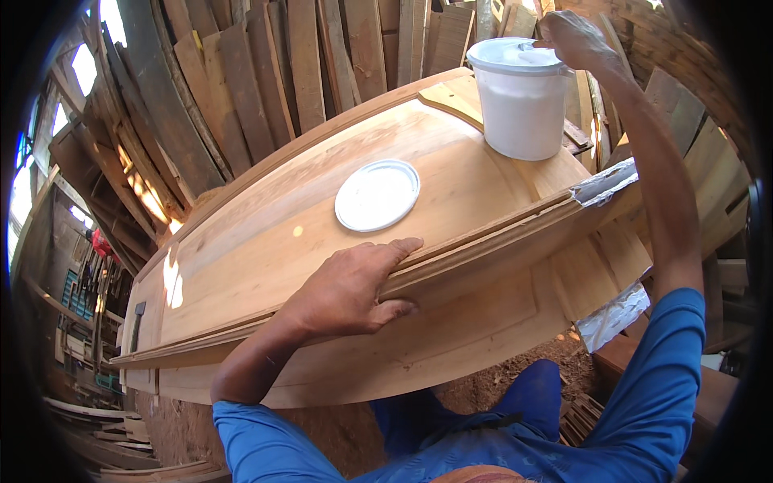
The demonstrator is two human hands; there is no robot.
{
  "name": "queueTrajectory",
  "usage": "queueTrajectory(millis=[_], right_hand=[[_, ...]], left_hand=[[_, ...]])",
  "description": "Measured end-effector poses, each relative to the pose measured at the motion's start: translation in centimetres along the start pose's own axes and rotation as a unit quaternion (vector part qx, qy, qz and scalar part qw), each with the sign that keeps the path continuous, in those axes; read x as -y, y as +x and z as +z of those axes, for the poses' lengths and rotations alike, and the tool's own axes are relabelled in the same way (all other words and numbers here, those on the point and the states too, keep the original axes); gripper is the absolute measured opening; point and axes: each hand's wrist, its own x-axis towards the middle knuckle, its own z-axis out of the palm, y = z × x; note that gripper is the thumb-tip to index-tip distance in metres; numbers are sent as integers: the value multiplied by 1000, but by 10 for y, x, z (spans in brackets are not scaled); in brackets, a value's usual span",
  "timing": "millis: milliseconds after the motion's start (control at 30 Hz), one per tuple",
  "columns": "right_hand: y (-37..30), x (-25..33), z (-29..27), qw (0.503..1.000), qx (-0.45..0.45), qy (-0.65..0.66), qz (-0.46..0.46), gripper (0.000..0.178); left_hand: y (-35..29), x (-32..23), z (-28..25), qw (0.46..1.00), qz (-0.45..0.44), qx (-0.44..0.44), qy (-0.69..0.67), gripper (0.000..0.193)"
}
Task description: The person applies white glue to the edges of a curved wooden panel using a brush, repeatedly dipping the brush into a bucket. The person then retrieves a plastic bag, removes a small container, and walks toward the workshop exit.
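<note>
One white bucket (522,113) is standing at the frame's upper right. The right hand (575,42) is reaching over its rim; its grip cannot be told. One white lid (377,196) is lying near centre on the panel (302,197). The left hand (348,286) is clamping the panel's edge. Two foil pieces (605,184) are showing at right.
</note>
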Motion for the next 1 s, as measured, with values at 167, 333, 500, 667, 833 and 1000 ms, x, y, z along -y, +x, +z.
queueTrajectory(millis=[167, 333, 500, 667, 833, 1000], right_hand=[[-6, 27, 3, 992, -96, -56, -63, 19], [-1, 56, -13, 992, -54, -33, -105, 18], [-17, 69, -67, 989, 70, 129, 7, 18], [-59, 50, -117, 972, 132, 173, 88, 20], [-74, -3, -85, 983, 56, 172, 39, 12], [-94, -12, -94, 992, 36, 102, 61, 12]], left_hand=[[-1, 0, 1, 1000, -1, -1, 16, 71], [-1, -2, 0, 1000, 0, -3, 22, 71], [-1, -9, -2, 1000, -22, 3, 12, 72], [-3, -7, 0, 1000, -5, -14, 22, 69], [2, -12, -2, 999, -33, 5, 7, 68], [0, -8, 0, 999, -33, -2, -4, 68]])
